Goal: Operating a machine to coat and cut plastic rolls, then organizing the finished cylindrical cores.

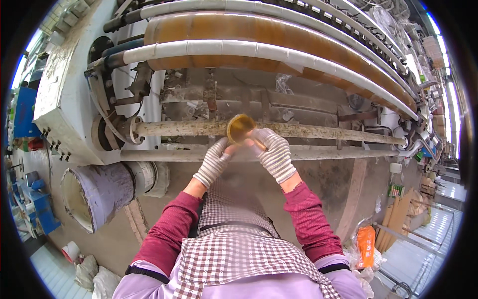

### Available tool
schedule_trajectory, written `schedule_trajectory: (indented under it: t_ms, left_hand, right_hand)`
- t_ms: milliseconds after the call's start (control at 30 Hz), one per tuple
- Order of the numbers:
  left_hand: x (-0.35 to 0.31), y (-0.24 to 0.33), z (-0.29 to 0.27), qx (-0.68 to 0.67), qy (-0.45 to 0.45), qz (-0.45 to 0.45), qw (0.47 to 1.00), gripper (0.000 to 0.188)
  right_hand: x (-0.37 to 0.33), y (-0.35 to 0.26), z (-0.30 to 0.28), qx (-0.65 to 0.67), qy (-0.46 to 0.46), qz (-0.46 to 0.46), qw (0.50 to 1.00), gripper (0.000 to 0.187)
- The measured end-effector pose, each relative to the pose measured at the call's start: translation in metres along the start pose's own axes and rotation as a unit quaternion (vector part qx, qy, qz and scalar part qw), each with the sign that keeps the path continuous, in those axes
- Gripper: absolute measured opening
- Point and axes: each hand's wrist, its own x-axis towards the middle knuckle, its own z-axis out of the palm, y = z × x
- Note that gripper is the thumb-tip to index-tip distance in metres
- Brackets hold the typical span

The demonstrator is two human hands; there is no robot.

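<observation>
In front of me, both my hands, in striped knit gloves with bare fingertips, meet at a roll of amber-brown adhesive tape (241, 127). My left hand (217, 160) is closed at the roll's lower left edge. My right hand (275, 153) is closed at its lower right side. The patch between my fingertips is hazy, so any loose end of tape there cannot be made out. Just behind the roll runs a long, stained pale bar (184, 128) of the machine.
Beyond the bar lies a large brown roller (214, 29) with a white-wrapped roller (224, 48) along its near side. A machine housing (67, 89) stands at left, above a tipped lilac bucket (107, 192). An orange bag (366, 246) and cardboard strips (396, 224) lie at lower right.
</observation>
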Motion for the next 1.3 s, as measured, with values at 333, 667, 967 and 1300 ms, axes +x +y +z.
schedule_trajectory:
  t_ms: [333, 667, 967, 1300]
  left_hand:
    - [0.003, 0.001, -0.007, 0.207, -0.019, 0.113, 0.972, 0.028]
    - [0.001, 0.028, -0.012, 0.208, -0.036, 0.085, 0.974, 0.03]
    - [0.006, 0.032, -0.012, 0.226, -0.074, 0.089, 0.967, 0.026]
    - [0.078, 0.047, -0.029, 0.212, 0.008, 0.141, 0.967, 0.025]
  right_hand:
    - [-0.008, -0.02, -0.025, -0.071, -0.01, -0.047, 0.996, 0.016]
    - [-0.014, -0.057, -0.058, -0.029, 0.014, 0.002, 0.999, 0.013]
    - [0.01, -0.039, -0.009, 0.004, 0.017, 0.098, 0.995, 0.019]
    - [0.047, -0.062, -0.07, 0.001, 0.127, -0.029, 0.992, 0.018]
